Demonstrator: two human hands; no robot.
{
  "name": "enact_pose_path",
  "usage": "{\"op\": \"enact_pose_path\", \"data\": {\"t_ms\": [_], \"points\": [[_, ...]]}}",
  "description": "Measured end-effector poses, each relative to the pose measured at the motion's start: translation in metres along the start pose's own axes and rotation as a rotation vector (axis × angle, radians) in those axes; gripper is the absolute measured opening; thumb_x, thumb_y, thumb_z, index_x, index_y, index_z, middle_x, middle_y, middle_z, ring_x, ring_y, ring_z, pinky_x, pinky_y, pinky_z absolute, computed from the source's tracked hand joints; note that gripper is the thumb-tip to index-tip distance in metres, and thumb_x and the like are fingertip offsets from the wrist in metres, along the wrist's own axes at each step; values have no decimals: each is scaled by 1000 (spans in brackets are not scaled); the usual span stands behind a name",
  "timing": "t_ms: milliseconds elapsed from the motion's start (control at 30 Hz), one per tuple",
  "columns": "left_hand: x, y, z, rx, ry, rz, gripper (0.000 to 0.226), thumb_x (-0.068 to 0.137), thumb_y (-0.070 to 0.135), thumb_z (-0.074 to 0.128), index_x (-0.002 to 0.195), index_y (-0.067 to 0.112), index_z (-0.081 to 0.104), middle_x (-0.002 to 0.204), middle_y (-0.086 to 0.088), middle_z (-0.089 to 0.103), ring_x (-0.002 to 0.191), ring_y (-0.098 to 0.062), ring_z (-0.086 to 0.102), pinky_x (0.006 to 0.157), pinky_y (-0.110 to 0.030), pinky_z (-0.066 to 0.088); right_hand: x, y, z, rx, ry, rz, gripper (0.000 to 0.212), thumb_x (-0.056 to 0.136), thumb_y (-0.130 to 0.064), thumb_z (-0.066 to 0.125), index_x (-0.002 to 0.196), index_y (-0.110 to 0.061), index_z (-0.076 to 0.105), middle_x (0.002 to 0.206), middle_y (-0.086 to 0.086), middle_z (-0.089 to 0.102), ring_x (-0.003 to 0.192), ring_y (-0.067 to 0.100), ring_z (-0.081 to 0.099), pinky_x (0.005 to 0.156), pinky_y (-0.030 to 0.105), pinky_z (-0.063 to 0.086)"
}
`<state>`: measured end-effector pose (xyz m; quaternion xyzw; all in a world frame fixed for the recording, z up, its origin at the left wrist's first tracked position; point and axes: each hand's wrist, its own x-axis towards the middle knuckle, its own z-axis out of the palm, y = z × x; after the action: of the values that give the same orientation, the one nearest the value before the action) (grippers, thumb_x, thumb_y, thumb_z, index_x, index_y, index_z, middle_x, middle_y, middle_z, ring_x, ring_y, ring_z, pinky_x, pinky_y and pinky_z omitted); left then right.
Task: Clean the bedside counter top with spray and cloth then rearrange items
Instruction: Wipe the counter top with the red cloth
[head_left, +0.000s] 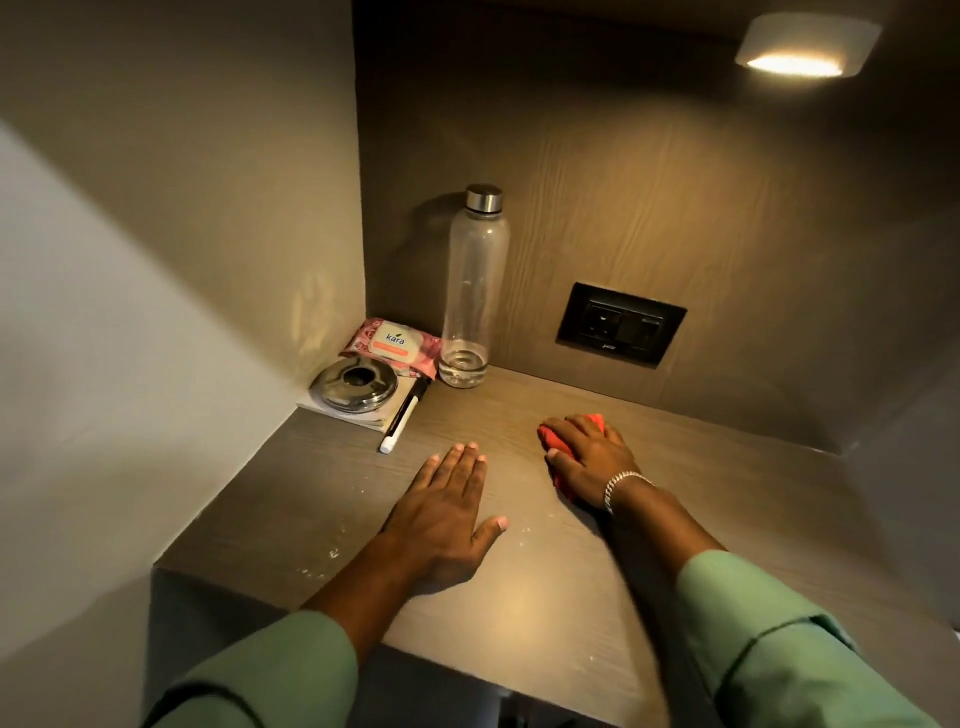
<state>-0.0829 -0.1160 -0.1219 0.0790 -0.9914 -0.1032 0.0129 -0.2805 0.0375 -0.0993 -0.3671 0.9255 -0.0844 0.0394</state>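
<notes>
A: Entry, surfaces first. The counter top (519, 613) is wood-grain, dimly lit by the ceiling lamp (805, 47) up at the right. White specks lie on the counter near its front left edge. All positions below are taken from the glass bottle.

B: Noted. The bottle (475, 291) stands upright at the back of the counter, against the rear panel, clear, with a metal cap. What sits around it?

A: Right of the bottle, on the rear panel, a dark socket plate (621, 323). Just left of the bottle, in the corner, a pink wipes pack (396, 343) marked "kara". In front of that pack, a round metal dish (355, 387) rests on a notepad (363, 413). A pen (402, 422) with a white barrel lies along the notepad's edge nearest the bottle.

B: Hands?

A: The left hand (441, 519) lies flat, palm down, fingers extended and together, holding nothing, in front of the bottle and well apart from it. The right hand (592, 457) presses down on a red cloth (558, 441), fingers spread and curled over it; it lies in front of the bottle and to the right. The cloth shows at the fingertips and beside the thumb.

B: Smaller items?

A: A silver bracelet (623, 486) on the right wrist. Both sleeves are pale green.
</notes>
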Motion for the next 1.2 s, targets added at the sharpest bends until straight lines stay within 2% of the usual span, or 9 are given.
{"op": "enact_pose_path", "data": {"t_ms": [200, 333, 433, 533, 700, 833, 933, 1033, 1200], "points": [[-37, -57, -40, -106, 54, 55, 68, 94, 54, 17, 152, 23, -1, 162, 4, -6, 147, -8, -11, 119, -32, -8, -63, -26, 22, 5, 39, -258, 56, 92, -55, 32, 144, -37, 40, 149, 0, 44, 139, 22, 35, 117, 38, 16], [-84, -133, -43, 2, 21, -86, 69, 93, 50, 15, 152, 18, -1, 162, -2, -3, 148, -13, -8, 121, -36, -2, -61, -50, 19, 12, 33, -17, 51, 96, -44, 45, 145, -37, 38, 152, 1, 40, 141, 25, 32, 120, 41, 15], [-96, -163, -36, 53, -6, -121, 73, 91, 50, 18, 152, 13, -1, 162, -6, -4, 149, -18, -8, 119, -34, -6, -68, -91, 27, 51, 17, -51, 52, 93, -51, 41, 144, -43, 33, 152, -1, 38, 137, 32, 33, 116, 46, 25], [-92, -168, -31, 85, 19, -82, 74, 92, 50, 18, 151, 12, -2, 162, -7, -5, 149, -20, -7, 118, -34, -8, -89, -111, 45, 60, -22, -175, 54, 89, -60, 32, 142, -50, 25, 153, -6, 35, 139, 31, 29, 113, 50, 26], [-92, -170, -31, 108, 23, -32, 71, 96, 47, 21, 151, 11, -5, 162, -9, -7, 149, -23, -9, 119, -37, -8, -64, -160, 43, 128, -13, -64, 52, 92, -55, 37, 143, -45, 31, 152, -3, 37, 139, 35, 28, 114, 51, 25], [-94, -170, -32, 114, 38, -9, 68, 96, 41, 25, 151, 12, -3, 162, -8, -4, 149, -22, -6, 119, -37, -7, -57, -224, 48, 139, -76, -187, 49, 96, -55, 32, 144, -45, 27, 156, -3, 31, 144, 36, 21, 117, 56, 19], [-96, -171, -34, 73, 36, -2, 66, 95, 39, 24, 152, 13, 0, 162, -7, -2, 149, -21, -4, 120, -36, -6, -96, -207, 53, 98, -46, -321, 51, 95, -61, 26, 144, -48, 23, 157, -4, 31, 144, 31, 22, 117, 48, 18], [-93, -169, -37, -4, 32, -16, 63, 95, 38, 19, 152, 13, 3, 162, -5, 0, 149, -18, -3, 120, -36, -5, -110, -182, 46, 97, 3, -215, 49, 96, -54, 31, 144, -45, 30, 155, -2, 35, 141, 30, 29, 117, 42, 19], [-84, -170, -41, -73, -10, -52, 54, 101, 29, 22, 152, 15, 7, 162, -2, 2, 149, -15, -2, 120, -35, -3, -101, -246, 51, 88, 27, -33, 43, 96, -54, 31, 137, -47, 40, 150, 2, 39, 136, 39, 33, 113, 54, 24]]}}
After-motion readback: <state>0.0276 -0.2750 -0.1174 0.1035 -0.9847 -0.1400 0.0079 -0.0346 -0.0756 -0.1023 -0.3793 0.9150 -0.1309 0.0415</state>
